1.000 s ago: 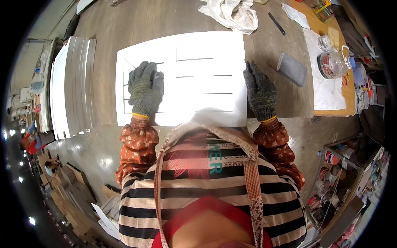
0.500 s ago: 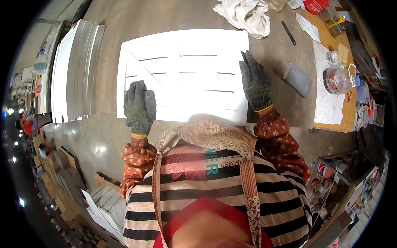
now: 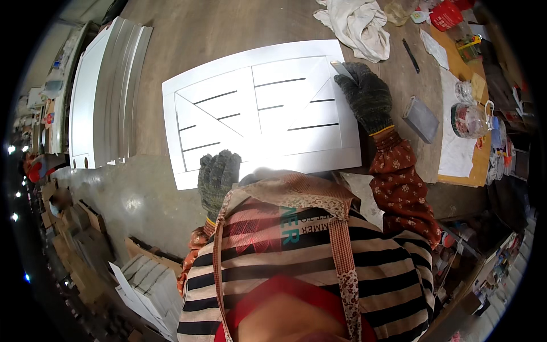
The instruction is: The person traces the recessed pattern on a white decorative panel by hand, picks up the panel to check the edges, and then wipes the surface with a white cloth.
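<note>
A white panel (image 3: 272, 128) with dark slots and thin diagonal and straight grooves lies on the brown worktable in front of me. My left hand (image 3: 218, 179), in a dark grey knitted glove, rests over the panel's near edge, left of the middle. Its fingers are stretched out side by side and hold nothing; the thumb is not visible. At the far right corner, my right hand (image 3: 366, 97), gloved the same way, pinches a small flat blade-like piece (image 3: 341, 69) against the panel's border. The glove covers the rest of that piece, so its exact kind is unclear.
Several white panels (image 3: 91, 102) stand stacked at the left. A grey block (image 3: 421, 118) and a black slim tool (image 3: 411, 56) lie to the right. A white cloth (image 3: 362, 28) is at the back, a clear jar (image 3: 468, 121) at the far right.
The panel has turned slightly, its near left corner now closer to me. My left hand has slid nearer and rightward. The right hand has shifted right, and its held piece shows more clearly.
</note>
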Demonstrator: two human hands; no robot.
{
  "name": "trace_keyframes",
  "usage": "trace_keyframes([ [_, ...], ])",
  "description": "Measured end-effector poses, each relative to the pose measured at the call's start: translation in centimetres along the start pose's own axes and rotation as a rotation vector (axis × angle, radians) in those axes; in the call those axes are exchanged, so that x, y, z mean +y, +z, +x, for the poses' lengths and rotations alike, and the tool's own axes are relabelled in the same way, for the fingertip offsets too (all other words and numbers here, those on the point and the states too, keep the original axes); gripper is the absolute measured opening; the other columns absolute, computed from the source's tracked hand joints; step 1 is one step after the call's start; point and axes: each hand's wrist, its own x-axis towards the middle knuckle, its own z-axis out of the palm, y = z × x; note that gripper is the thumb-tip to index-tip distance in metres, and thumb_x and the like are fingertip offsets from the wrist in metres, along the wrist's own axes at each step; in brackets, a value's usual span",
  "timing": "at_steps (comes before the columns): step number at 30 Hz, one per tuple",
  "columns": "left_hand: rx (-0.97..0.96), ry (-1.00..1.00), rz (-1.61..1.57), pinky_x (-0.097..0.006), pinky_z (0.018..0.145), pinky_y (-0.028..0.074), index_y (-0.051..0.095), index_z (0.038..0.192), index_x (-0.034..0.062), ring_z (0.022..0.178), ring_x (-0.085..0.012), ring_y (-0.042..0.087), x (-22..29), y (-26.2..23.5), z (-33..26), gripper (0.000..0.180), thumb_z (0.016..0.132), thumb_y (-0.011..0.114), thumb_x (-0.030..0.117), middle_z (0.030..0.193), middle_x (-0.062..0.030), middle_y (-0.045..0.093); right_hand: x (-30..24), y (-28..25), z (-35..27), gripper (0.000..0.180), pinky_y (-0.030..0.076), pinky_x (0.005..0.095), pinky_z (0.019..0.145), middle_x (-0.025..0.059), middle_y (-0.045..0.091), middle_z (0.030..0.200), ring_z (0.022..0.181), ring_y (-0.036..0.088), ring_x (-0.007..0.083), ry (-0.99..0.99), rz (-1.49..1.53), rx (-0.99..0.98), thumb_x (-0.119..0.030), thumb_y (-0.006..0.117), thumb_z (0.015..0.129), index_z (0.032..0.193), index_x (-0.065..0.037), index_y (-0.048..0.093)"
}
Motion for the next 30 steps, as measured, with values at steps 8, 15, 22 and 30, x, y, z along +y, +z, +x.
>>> trace_keyframes([
  [8,0.037,-0.006,-0.093,-0.046,0.102,0.044,0.063,0.123,0.0129,0.115,-0.0251,0.058,1.2,-1.8,2.5,0.042,0.084,0.066,0.026,0.127,-0.0053,0.06,-0.8,0.7,0.3,0.024,0.052,0.0418,0.073,0.0137,0.067,0.093,0.083,0.065,0.0317,-0.379,-0.268,0.191,-0.031,0.061,0.092,0.1,-0.009,0.068],
  [15,0.041,0.017,-0.112,-0.046,0.101,0.045,0.061,0.122,0.009,0.114,-0.0257,0.058,0.7,-1.5,2.6,0.041,0.085,0.065,0.027,0.125,-0.0082,0.059,-1.6,2.7,1.1,0.019,0.051,0.0442,0.067,0.0094,0.065,0.092,0.078,0.065,0.0272,-0.09,-0.529,-0.016,-0.023,0.053,0.091,0.104,-0.016,0.065],
  [22,0.057,0.029,-0.097,-0.046,0.1,0.046,0.06,0.122,0.005,0.113,-0.0262,0.059,0.5,-2.2,3.3,0.042,0.087,0.063,0.027,0.124,-0.0111,0.059,-3.0,4.5,-2.0,0.018,0.05,0.0397,0.06,0.0074,0.063,0.084,0.071,0.064,0.0238,-0.463,-0.241,0.014,-0.02,0.053,0.09,0.104,-0.014,0.064],
  [30,0.07,0.017,-0.086,-0.046,0.098,0.047,0.058,0.121,0.0005,0.111,-0.0269,0.059,1.0,-2.6,3.3,0.043,0.088,0.061,0.027,0.122,-0.0143,0.059,-3.9,3.9,-3.1,0.011,0.049,0.0367,0.055,0.008,0.063,0.082,0.071,0.064,0.0208,-0.5,-0.171,0.055,-0.018,0.053,0.092,0.094,-0.011,0.061],
])
